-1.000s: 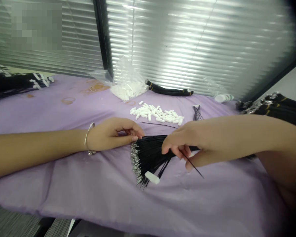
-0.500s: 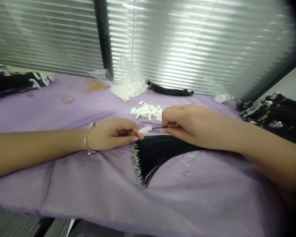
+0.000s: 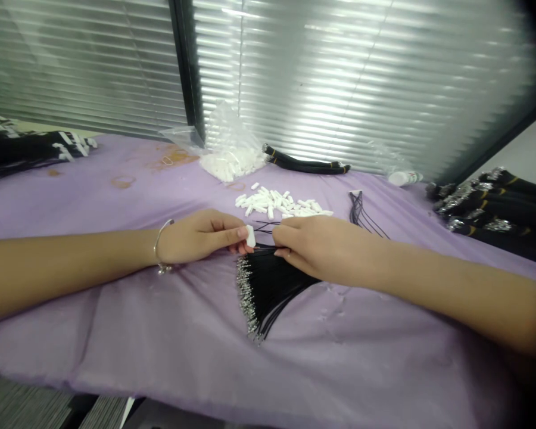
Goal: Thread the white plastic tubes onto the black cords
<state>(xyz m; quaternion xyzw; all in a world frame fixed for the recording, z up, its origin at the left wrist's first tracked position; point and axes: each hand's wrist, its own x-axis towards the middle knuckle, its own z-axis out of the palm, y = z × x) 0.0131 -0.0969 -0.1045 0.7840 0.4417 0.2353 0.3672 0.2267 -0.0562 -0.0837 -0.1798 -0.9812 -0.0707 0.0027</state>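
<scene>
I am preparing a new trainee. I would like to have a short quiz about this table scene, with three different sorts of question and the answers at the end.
1. Short answer: What does the left hand pinch between its thumb and fingers?
2. True or false: The silvery tips lie at the left end of the fanned black wires.
3. Fill in: Behind the pile of loose white pieces sits a clear plastic ____ with white contents.

Key:
1. A small white block.
2. True.
3. bag.
</scene>
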